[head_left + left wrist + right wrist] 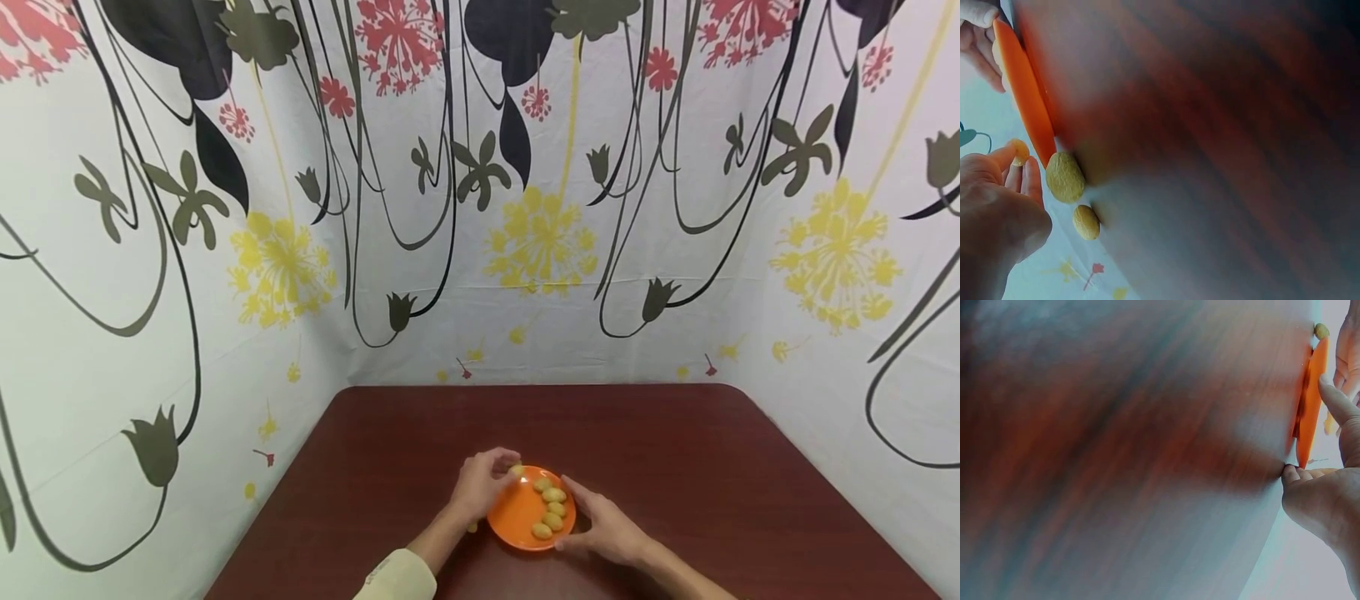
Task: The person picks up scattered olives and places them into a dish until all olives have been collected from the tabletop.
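Observation:
An orange plate [513, 521] is on the table, with several small yellow potato-like ovals [553, 495] in a curved row along its right side. My left hand [480, 487] is over the plate's left edge, pinching one yellow oval [1020, 152] between thumb and fingertips. At the right rim, my right hand [611, 532] grips the plate; its thumb and fingers are spread along the edge. Two more ovals, a larger greenish one [1065, 177] and a smaller one [1087, 222], lie on the table beside the plate. My left forearm mostly hides them in the head view.
The dark red-brown table [397, 442] extends around the plate on all sides. White cloth walls [450, 350] with printed flowers stand at its back, left and right.

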`<state>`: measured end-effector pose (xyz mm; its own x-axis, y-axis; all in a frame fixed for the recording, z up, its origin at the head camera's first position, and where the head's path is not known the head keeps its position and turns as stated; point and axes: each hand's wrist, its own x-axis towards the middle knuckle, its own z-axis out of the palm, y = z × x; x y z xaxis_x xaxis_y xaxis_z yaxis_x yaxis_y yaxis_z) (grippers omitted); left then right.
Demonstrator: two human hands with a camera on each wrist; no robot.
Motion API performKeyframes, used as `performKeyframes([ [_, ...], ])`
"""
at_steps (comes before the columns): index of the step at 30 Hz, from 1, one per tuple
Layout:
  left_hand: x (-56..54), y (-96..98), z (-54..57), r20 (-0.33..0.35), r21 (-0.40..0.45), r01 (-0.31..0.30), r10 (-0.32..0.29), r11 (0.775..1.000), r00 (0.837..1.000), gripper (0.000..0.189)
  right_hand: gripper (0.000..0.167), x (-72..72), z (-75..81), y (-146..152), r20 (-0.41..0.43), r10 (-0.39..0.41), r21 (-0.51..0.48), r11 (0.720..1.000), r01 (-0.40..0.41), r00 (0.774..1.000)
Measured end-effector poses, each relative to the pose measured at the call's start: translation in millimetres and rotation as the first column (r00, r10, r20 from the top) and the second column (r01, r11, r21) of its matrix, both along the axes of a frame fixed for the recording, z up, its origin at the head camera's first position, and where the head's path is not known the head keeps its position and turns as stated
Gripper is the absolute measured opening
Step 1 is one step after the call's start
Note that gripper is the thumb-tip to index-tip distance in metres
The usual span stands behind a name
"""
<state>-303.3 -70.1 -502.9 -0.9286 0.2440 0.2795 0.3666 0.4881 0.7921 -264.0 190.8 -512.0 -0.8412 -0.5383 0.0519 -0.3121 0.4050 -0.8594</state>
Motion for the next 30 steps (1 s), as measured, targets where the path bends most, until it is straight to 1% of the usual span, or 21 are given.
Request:
performKeyframes([
  [5, 2.6, 2.4, -3.3, 0.017, -0.015, 0.010, -0.010, 1.000, 1.000, 0.025, 0.106, 1.7, -0.5, 0.0, 0.013, 0.005, -0.006, 1.000, -0.005, 1.000],
  [9, 2.4, 3.8, -3.9, 0.030, -0.017, 0.028, -0.028, 0.999, 0.999, 0.024, 0.106, 2.3, -0.5, -0.5, 0.012, 0.010, -0.013, 1.000, -0.010, 1.000],
  [13, 1.2, 5.2, -4.5, 0.027, -0.014, 0.051, -0.051, 0.999, 0.998, 0.022, 0.105, 1.7, -0.3, 0.0, 0.000, 0.016, -0.021, 1.000, -0.016, 1.000],
  [19, 0.1, 7.9, -6.4, 0.007, -0.036, 0.068, -0.068, 0.997, 0.998, 0.019, 0.106, 0.8, 0.3, 1.0, -0.014, 0.012, -0.025, 1.000, -0.013, 1.000],
  [22, 0.1, 8.8, -6.4, 0.011, -0.042, 0.073, -0.073, 0.996, 0.997, 0.018, 0.106, 1.1, -0.1, 1.6, -0.017, 0.016, -0.027, 0.999, -0.016, 1.000],
  [30, 2.1, 8.9, -4.8, 0.056, -0.033, 0.084, -0.082, 0.996, 0.995, 0.018, 0.106, 2.5, -0.5, 1.7, -0.026, 0.019, -0.033, 0.999, -0.020, 0.999],
])
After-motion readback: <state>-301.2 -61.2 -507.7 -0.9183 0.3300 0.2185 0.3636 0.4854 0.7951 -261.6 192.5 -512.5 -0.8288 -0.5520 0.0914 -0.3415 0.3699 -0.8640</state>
